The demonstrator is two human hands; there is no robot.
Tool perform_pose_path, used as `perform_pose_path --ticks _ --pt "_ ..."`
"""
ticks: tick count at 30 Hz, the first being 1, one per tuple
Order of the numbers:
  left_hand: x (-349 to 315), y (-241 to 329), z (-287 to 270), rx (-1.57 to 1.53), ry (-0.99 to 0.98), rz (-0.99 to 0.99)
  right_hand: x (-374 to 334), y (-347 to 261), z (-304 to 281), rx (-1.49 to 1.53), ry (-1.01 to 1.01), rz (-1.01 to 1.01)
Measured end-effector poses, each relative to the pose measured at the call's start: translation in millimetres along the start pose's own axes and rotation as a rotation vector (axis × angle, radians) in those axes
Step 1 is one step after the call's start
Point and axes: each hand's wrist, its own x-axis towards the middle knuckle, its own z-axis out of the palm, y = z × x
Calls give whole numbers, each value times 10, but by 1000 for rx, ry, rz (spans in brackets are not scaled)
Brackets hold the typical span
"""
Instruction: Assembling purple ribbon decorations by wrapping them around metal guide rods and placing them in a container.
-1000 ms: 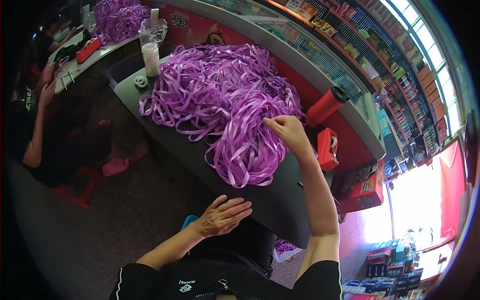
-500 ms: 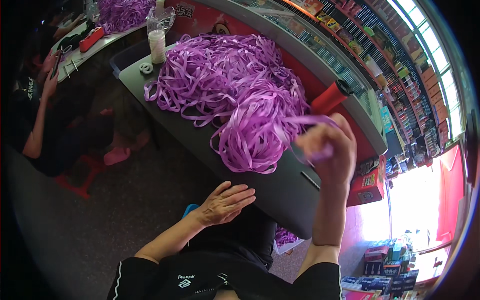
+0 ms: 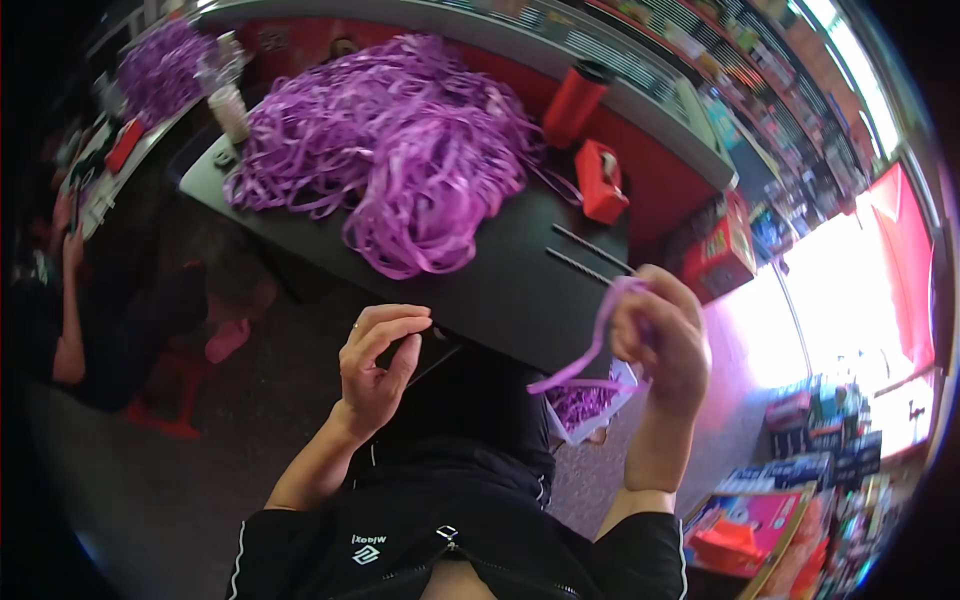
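Observation:
My right hand (image 3: 662,325) is closed around a purple ribbon (image 3: 597,345), whose loose end hangs down to the left past the table's edge. My left hand (image 3: 382,362) is held by the front edge of the dark table (image 3: 510,300), fingers bent and thumb apart, with nothing seen in it. A large tangled heap of purple ribbons (image 3: 420,150) covers the table's far left and middle. Beyond my right hand, two thin dark twisted rods (image 3: 585,262) lie on the tabletop near a red tape dispenser (image 3: 602,182).
A red cylinder with a black top (image 3: 576,103) stands behind the heap. Stacked cups (image 3: 229,112) are at its left. Below the table's right end sits a white bin (image 3: 583,425) of purple ribbon pieces. Another person (image 3: 70,310) sits at far left, near a red stool (image 3: 165,395).
My right hand has come down and nearer with the ribbon, away from the heap. My left hand has lifted and turned, moving left. The view has shifted, showing the tape dispenser.

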Motion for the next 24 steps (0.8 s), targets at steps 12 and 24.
perform_pose_path --ticks 12,24 --pt "880 592 1590 -674 -993 -566 -637 308 -925 49 -18 123" --pt "1532 570 3374 -434 -1403 -122 -1174 680 -1899 -297 698 40"
